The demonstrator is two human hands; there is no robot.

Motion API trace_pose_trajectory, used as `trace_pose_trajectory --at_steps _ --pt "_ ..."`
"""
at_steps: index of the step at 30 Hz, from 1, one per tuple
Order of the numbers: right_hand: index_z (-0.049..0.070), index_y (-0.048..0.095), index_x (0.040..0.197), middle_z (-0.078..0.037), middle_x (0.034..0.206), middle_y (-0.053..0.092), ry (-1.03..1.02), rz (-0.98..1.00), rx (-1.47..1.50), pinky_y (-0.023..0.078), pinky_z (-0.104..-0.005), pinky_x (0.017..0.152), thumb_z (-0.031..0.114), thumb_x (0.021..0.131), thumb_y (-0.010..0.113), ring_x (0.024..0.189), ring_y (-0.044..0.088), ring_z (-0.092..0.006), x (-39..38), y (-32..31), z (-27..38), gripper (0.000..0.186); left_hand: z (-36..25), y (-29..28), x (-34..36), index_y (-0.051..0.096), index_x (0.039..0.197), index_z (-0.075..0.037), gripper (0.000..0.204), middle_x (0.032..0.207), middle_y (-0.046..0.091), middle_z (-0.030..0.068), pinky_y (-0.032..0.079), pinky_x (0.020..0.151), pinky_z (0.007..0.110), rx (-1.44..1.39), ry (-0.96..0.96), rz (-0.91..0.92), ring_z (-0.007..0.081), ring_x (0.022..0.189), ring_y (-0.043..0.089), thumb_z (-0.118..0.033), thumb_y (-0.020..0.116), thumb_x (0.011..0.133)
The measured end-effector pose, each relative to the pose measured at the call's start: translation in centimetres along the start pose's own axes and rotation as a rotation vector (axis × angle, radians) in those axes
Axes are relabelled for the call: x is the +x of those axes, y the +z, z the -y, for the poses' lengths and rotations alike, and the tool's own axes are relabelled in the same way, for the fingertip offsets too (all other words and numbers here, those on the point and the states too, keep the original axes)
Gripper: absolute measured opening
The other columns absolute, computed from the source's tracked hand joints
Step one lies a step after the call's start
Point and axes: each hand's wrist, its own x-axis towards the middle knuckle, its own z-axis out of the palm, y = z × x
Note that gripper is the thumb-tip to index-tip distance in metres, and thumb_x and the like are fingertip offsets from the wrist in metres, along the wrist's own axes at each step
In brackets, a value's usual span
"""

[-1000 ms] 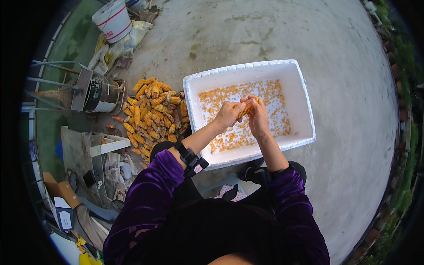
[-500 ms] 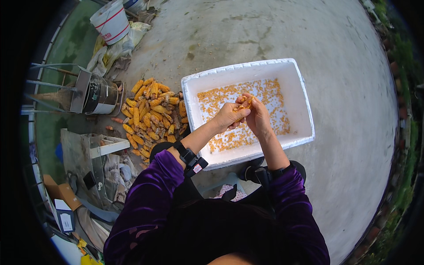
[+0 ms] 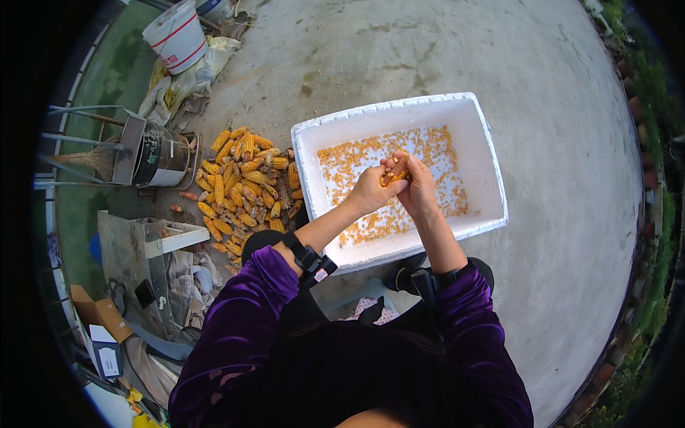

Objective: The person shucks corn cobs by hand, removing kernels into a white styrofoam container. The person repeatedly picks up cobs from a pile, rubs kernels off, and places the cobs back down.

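Both my hands meet over a white foam box (image 3: 492, 167) whose bottom is strewn with loose yellow corn kernels (image 3: 435, 160). Between them is an ear of corn (image 3: 394, 173), partly bare of kernels and reddish where the cob shows. My left hand (image 3: 368, 191) closes round its near side, thumb pressed against it. My right hand (image 3: 419, 187) wraps the other side, fingers curled over the top. The fingers cover much of the ear. Left of the box lies a heap of corn ears (image 3: 246, 187) on the concrete.
A white bucket with red stripes (image 3: 175, 41) stands at the far left beside plastic sacks (image 3: 210, 60). Nearer are a dark round container (image 3: 163, 151), a worn wooden board (image 3: 121, 242) and an opened cardboard box (image 3: 100, 314). My knees flank the foam box's near edge.
My fingers have shifted slightly on the corn ear, and more of its kernel side now shows between my hands. The view has moved a little; the heap looks the same.
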Motion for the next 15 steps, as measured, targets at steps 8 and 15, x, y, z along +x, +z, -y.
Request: trace_pose_trajectory --at_steps 8,15 --pt "0.001 0.056 0.099 -0.011 0.081 0.062 -0.009 -0.08 -0.116 0.053 -0.0363 0.076 0.028 0.099 0.041 0.085 0.062 -0.0247 0.9 -2.3 -1.2 0.03 1.7 0.4 0.1 0.062 0.097 0.002 0.032 0.074 0.063 0.0056 0.048 0.061 0.025 0.16 0.064 -0.004 0.0112 0.066 0.059 -0.028 0.062 0.088" --pt "0.002 0.057 0.097 -0.012 0.085 0.062 0.078 0.023 0.017 0.051 -0.0391 0.079 0.03 0.098 0.039 0.092 0.06 -0.026 0.9 -2.8 -0.6 0.033 0.6 0.1 0.3 0.066 0.086 0.003 0.029 0.063 0.061 0.005 0.047 0.056 0.027 0.295 0.102 -0.047 0.0127 0.059 0.058 -0.026 0.061 0.088"
